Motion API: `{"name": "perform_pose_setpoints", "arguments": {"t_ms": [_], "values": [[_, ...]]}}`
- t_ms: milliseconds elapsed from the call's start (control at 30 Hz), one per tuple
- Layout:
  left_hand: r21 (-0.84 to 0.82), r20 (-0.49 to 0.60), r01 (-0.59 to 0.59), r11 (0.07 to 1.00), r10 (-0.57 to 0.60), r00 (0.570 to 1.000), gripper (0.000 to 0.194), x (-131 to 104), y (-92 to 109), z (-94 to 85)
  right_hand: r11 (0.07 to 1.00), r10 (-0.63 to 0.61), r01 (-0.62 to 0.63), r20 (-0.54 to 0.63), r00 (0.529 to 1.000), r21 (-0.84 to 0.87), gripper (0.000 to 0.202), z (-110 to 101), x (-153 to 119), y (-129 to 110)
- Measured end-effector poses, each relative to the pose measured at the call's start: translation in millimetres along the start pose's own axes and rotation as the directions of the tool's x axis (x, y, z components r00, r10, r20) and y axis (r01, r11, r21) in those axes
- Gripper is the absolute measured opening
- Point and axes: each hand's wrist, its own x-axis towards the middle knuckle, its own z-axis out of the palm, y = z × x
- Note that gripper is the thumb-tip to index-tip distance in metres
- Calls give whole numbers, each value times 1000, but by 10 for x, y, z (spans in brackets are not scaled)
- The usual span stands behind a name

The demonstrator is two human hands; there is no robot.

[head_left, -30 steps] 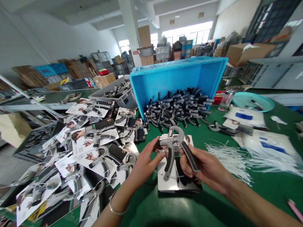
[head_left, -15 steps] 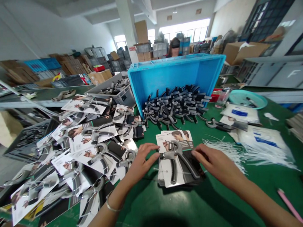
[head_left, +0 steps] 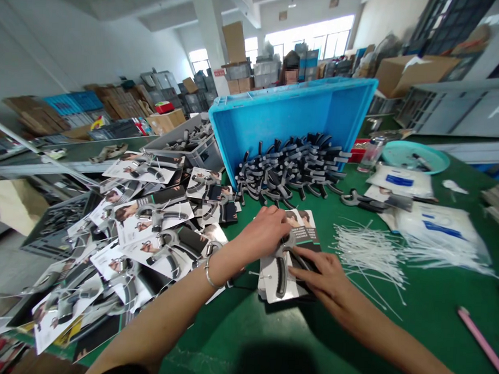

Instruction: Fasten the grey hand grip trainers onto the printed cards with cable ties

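In the middle of the green table lies a stack of printed backing cards (head_left: 313, 224), with a grey and black hand grip strengthener (head_left: 282, 278) on the top card. My left hand (head_left: 262, 234) reaches over the spring end of the strengthener, its fingers closed there and partly hidden. From the right, my right hand (head_left: 322, 274) has its fingers around the right handle, covering most of it. A thin white cable tie (head_left: 263, 275) sticks out from the card on the left.
A pile of carded hand grips (head_left: 154, 222) covers the left side. Behind the stack, a tipped blue crate (head_left: 285, 114) spills loose hand grips (head_left: 291, 166). White cable ties (head_left: 370, 248), plastic bags (head_left: 436, 223) and a pink pen (head_left: 479, 339) lie right. A person (head_left: 290, 65) is behind the crate.
My left hand has moved up and right from the card's left edge onto the spring end. My right hand has shifted left and down onto the right handle.
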Motion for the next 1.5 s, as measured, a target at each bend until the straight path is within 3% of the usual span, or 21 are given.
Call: {"name": "perform_pose_setpoints", "arguments": {"t_ms": [167,267,367,567,700,900,1167,1500], "values": [[-26,-15,104,994,-104,994,13,-75,99,-66,992,101,-96,-61,993,83,25,25,-36,42],[-210,-36,176,962,-187,982,14,-180,150,-22,996,87,-85,-86,993,32,14,90,13,15],[-437,-62,223,871,-277,959,17,-300,169,84,996,84,-84,-173,981,5,6,153,127,15],[-690,-209,131,712,-370,905,10,-436,173,342,994,72,-42,-315,946,101,7,176,410,24],[-772,-227,111,626,-435,871,11,-456,195,429,969,191,-114,-368,910,221,3,194,521,35],[-799,-251,88,595,-463,850,10,-473,235,461,928,255,-142,-308,917,343,14,205,539,109],[-816,-262,76,574,-482,836,13,-478,263,477,969,168,-134,-158,973,208,22,163,516,120],[-830,-276,70,553,-517,811,14,-487,281,537,974,141,-106,-169,975,201,22,175,493,131]]}}
